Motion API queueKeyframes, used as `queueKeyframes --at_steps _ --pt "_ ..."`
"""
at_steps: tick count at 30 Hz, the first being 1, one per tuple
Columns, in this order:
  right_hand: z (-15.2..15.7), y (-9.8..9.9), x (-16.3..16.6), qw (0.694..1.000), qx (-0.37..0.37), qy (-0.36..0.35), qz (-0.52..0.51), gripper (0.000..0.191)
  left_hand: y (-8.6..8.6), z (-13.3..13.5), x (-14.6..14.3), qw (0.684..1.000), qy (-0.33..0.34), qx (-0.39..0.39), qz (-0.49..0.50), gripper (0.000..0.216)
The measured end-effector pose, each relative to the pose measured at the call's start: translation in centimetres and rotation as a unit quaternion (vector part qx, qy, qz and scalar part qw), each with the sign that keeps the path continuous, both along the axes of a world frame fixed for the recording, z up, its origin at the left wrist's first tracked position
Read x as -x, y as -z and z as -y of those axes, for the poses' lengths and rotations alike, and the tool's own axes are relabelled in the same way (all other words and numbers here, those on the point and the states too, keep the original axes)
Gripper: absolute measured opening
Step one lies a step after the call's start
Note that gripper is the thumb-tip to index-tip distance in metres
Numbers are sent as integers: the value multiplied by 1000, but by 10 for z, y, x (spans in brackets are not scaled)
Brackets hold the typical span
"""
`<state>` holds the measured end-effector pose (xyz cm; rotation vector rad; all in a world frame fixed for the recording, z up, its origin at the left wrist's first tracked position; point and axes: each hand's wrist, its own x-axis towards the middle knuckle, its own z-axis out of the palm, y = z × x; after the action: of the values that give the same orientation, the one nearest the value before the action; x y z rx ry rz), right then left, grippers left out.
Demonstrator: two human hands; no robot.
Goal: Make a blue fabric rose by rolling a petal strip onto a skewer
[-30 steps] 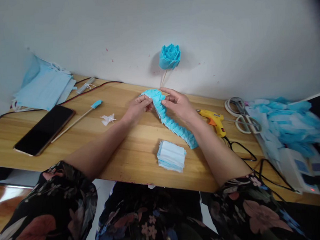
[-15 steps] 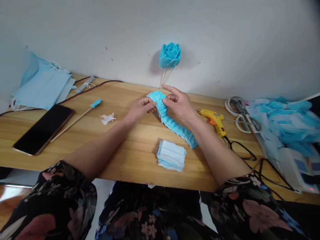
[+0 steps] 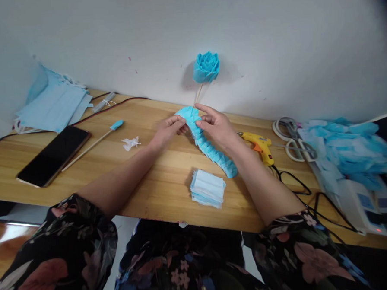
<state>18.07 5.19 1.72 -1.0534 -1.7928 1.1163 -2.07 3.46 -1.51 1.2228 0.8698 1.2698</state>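
The long, pale-blue pleated fabric strip [image 3: 204, 145] runs in a curve across the wood-grain tabletop [image 3: 156, 181], its far end up between the two hands and its near end beside the right forearm. The left hand [image 3: 168, 130] pinches the strip's left edge between thumb and bent fingers; the right hand [image 3: 217, 124] grips the opposite edge with its thumb and curled fingers (the forefinger sticks out past the far end).

Compared with half a second ago, the left hand sits slightly farther left and more of the far end fans out beyond its thumb. The near end has drawn in a little from the right forearm. The square stack of white-and-blue fabric pieces [image 3: 208, 187], the yellow glue gun with orange trigger [image 3: 258, 145] and the blue fabric flower on a thin stick [image 3: 206, 67] lie as before.
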Motion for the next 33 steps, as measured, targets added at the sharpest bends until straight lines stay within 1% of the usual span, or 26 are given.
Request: queueKeyframes --at_steps 5,9,17,20,23,26,28,31,33 --pt "0 0 2 1000 -2 19 1 55 -3 1 0 997 24 -37 -69 55" --pt "2 -1 3 1000 1 23 -2 56 -2 1 0 995 28 -39 -82 52" --pt "0 6 3 1000 -10 21 1 62 4 -2 2 996 63 -26 -56 38" --pt "-3 8 -1 1000 -5 20 -7 70 5 -2 2 998 48 -14 -40 35" --pt "-5 6 -4 999 13 24 -33 77 5 -3 2 1000 21 6 1 33" --pt "-3 2 -6 999 31 11 -40 76 4 -3 1 998 11 23 51 31" --pt "-1 0 -5 999 35 -1 -29 76 3 -3 1 997 10 32 63 31" --pt "1 0 -2 999 34 -5 -9 75 1 -2 1 998 8 27 50 33" --pt "1 0 -1 999 33 6 -5 70 -1 0 0 999 11 12 30 37"
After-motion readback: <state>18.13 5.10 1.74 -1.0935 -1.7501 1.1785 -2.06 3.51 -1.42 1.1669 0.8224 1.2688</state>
